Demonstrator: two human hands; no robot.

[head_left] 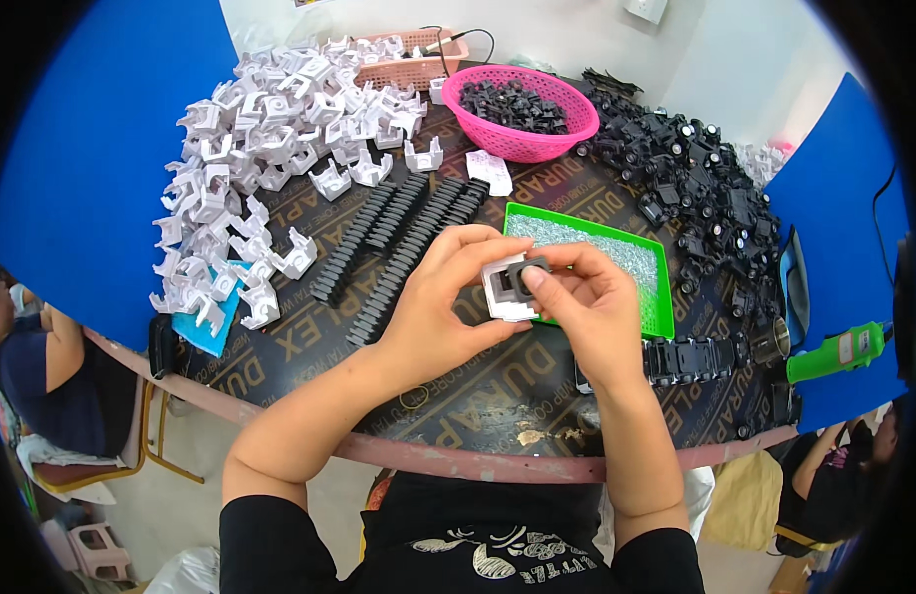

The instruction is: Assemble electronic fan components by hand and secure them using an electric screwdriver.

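Curling, the hands (433, 302) (602, 309) pinch a white housing (512, 310) and black part (515, 277).

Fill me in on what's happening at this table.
A person holds a white plastic piece in the left hand and a dark square part up to it with the right hand. Whether the two are joined is unclear. Loose white pieces are heaped at left, black parts stand in rows, and a green tray holds small silvery bits.
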